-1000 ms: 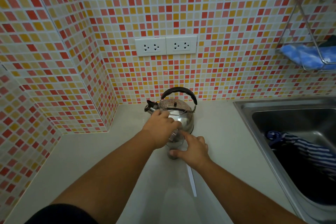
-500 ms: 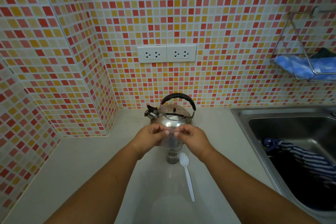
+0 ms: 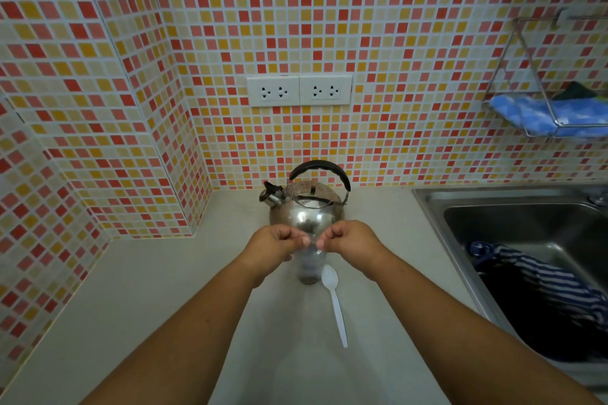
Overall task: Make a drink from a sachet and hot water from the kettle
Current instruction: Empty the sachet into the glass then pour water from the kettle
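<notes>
While both forearms reach in from six o'clock, the left hand and right hand meet above a clear glass at the middle of the pale surface. Fingers of each hand are pinched together on something small and thin between them, probably the sachet, too small to make out. A sachet like that would be light, limp and slick, best held at a top corner and torn over the glass. At four o'clock from the glass lies a white plastic spoon, light and slightly bendy. Just beyond, at twelve o'clock, stands the shiny steel kettle; likely heavy and hot, so its black arched handle is the safe hold. Farther back, mosaic-tiled walls carry twin sockets. At three o'clock sits a steel sink holding striped cloth.
</notes>
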